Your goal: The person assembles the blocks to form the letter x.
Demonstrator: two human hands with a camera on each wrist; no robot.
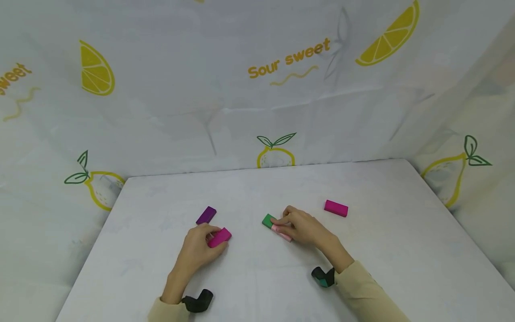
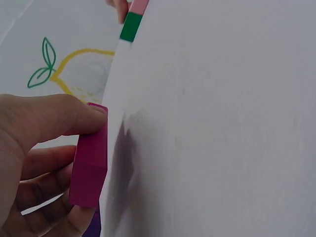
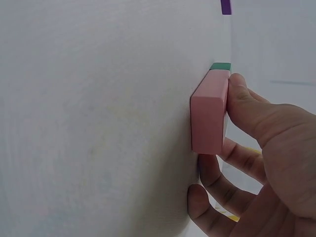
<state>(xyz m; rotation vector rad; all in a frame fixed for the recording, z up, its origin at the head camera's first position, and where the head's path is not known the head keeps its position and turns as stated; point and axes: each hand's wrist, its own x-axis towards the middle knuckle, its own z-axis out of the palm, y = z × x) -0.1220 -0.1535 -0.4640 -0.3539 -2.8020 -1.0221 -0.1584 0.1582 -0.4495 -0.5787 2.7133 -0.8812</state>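
My left hand (image 1: 197, 248) pinches a magenta block (image 1: 219, 238) between thumb and fingers. In the left wrist view the magenta block (image 2: 90, 165) is tilted, a shadow on the white surface beside it. A dark purple block (image 1: 206, 215) lies just beyond that hand. My right hand (image 1: 303, 226) grips a pale pink block (image 3: 207, 121), thumb on one side. A green block (image 1: 268, 220) adjoins the pink one end to end, and the two look lined up. Right-hand fingers partly cover the pink block in the head view.
Another magenta block (image 1: 336, 208) lies at the right, beyond my right hand. Everything rests on a white-covered table (image 1: 249, 286), whose back edge meets a white cloth (image 1: 169, 134) printed with lemons. Each wrist wears a dark device.
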